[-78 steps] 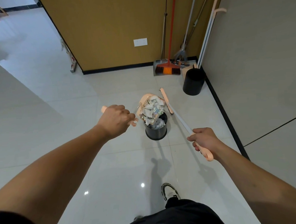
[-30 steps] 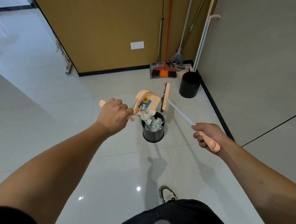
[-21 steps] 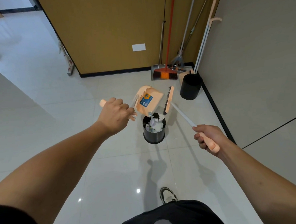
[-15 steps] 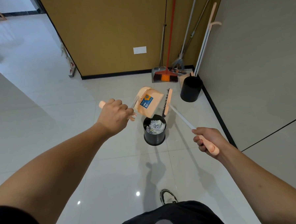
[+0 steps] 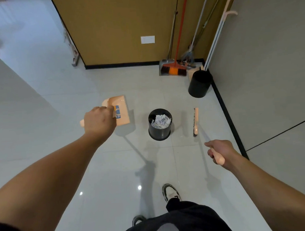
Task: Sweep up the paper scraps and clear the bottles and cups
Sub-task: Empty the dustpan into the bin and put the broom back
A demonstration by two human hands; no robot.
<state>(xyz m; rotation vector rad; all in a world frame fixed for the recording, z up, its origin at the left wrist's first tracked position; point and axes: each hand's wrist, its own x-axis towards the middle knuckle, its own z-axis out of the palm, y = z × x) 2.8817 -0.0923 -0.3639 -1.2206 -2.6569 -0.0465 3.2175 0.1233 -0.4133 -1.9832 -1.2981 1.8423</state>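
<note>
A small black bin (image 5: 160, 130) stands on the tiled floor between my hands, with crumpled white paper scraps (image 5: 161, 121) inside it. My left hand (image 5: 98, 122) is shut on the handle of a peach dustpan (image 5: 120, 110), held out to the left of the bin; the pan looks empty. My right hand (image 5: 219, 150) grips the peach handle of a long broom, whose brush head (image 5: 195, 121) hangs just right of the bin. No bottles or cups are in view.
A second black bin (image 5: 199, 83) stands in the far right corner beside an orange broom (image 5: 174, 69), a grey dustpan and several long-handled tools leaning on the brown wall. A grey wall runs along the right. My shoe (image 5: 170, 193) is on the floor below the bin.
The dustpan was tipped over the bin and the paper scraps fell in. Since then my left hand has swung the pan away to the left, and the brush head has moved right.
</note>
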